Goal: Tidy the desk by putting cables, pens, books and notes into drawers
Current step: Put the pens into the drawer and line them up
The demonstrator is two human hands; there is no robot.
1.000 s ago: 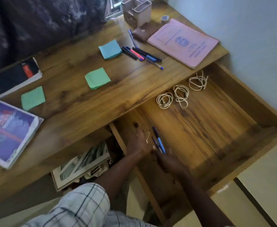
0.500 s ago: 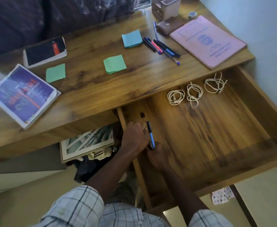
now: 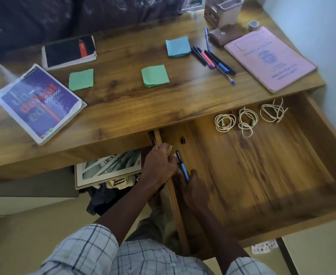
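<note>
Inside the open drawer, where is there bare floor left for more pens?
The drawer floor is bare right of the hands and below the three cable coils. Crowded: its left edge, where both hands, left and right, handle pens.

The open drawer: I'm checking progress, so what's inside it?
Inside the open drawer: three coiled cables, a small black clip, and pens under both hands. The hands cover how many.

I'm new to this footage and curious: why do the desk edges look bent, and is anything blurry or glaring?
Head view: the wide lens bows the desk edge and drawer walls; the purple book and hands look soft; daylight from the upper right gives a mild sheen on the pink book, with no harsh glare.
</note>
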